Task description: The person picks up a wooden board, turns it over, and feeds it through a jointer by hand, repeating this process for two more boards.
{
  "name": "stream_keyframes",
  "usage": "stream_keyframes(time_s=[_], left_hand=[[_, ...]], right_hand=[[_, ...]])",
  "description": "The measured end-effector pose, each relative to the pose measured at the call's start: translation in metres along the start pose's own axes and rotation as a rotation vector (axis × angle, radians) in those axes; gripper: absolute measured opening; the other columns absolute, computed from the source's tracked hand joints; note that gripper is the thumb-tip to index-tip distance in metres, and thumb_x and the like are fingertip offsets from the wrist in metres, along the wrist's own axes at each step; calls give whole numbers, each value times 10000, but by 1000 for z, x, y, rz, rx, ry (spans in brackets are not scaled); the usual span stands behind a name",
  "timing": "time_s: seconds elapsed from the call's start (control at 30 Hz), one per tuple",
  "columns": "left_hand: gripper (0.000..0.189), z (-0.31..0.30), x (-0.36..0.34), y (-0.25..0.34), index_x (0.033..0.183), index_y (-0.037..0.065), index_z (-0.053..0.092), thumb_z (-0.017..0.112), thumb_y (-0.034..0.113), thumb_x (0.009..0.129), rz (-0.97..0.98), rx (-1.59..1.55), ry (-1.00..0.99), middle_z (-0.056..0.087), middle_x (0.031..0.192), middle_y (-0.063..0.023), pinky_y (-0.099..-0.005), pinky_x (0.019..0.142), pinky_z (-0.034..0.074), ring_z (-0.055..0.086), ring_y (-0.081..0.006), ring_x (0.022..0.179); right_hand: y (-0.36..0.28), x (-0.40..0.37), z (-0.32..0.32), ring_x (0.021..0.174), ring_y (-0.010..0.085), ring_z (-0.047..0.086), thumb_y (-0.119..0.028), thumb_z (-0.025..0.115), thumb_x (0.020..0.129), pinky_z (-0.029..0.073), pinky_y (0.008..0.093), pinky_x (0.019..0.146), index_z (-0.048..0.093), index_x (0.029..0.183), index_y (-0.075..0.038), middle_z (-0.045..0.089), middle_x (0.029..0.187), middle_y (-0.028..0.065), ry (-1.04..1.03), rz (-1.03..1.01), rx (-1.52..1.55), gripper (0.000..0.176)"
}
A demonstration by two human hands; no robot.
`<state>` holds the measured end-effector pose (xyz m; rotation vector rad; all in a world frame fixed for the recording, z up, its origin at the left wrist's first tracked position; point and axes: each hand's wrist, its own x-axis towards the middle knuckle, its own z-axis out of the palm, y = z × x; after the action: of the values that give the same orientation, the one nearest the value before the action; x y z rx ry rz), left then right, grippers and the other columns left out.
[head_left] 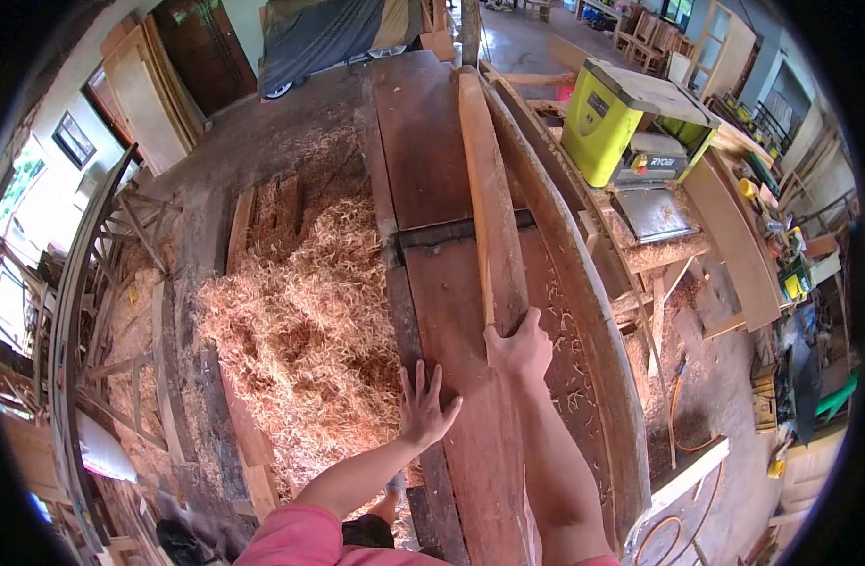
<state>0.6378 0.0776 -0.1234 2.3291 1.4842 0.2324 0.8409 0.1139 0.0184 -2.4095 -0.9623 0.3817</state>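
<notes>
A long wooden board (pixel 494 208) lies lengthwise on the reddish-brown workbench (pixel 428 141), its far end narrow and pale-edged. Gripping this board near mid-length is my right hand (pixel 522 351), the thumb on its left edge and the fingers closed over its right side. My left hand (pixel 425 412) is open with fingers spread, by the bench's left edge next to the board; whether it presses on the bench is hard to see. A second long, curved timber (pixel 583 255) runs along the bench's right side, with a few curled shavings between it and the board.
A big heap of wood shavings (pixel 310 321) fills the floor left of the bench. On the right stands a green Ryobi planer (pixel 631 123). An orange hose (pixel 676 396) lies on the floor. Wooden frames (pixel 69 377) line the left; tools and offcuts crowd the right wall.
</notes>
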Motion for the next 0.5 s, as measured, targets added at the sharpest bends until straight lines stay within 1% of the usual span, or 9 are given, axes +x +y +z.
stream_keyframes(time_s=[0.13, 0.33, 0.43, 0.5], left_hand=[[866, -3, 2, 1, 1600, 111, 369, 651, 573, 924, 16, -28, 15, 249, 1663, -278, -703, 1119, 408, 117, -617, 1515], [852, -1, 2, -2, 1587, 92, 386, 697, 510, 914, 66, -33, 69, 294, 1627, -315, -707, 1130, 383, 149, -645, 1492], [889, 0, 3, -3, 1606, 90, 348, 717, 491, 903, 49, -58, 35, 198, 1671, -293, -719, 1149, 333, 79, -618, 1520], [893, 0, 4, -3, 1608, 90, 343, 716, 493, 904, 33, -87, 8, 198, 1669, -295, -721, 1146, 333, 79, -626, 1516]], right_hand=[[-7, 19, 8, 915, 482, 718, -446, 763, 756, 574, 551, 850, 496, 1124, -10, 727, 948, 300, 7, -10, -17, 629], [-24, 47, 13, 919, 485, 717, -444, 754, 765, 573, 552, 857, 507, 1138, 1, 727, 952, 305, 13, -34, 13, 631], [-34, 65, 15, 926, 486, 718, -443, 747, 769, 574, 551, 859, 514, 1141, 9, 726, 957, 309, 15, -41, 1, 630], [-41, 81, 20, 931, 486, 718, -443, 743, 769, 575, 549, 862, 520, 1139, 12, 727, 967, 312, 12, -44, 3, 627]])
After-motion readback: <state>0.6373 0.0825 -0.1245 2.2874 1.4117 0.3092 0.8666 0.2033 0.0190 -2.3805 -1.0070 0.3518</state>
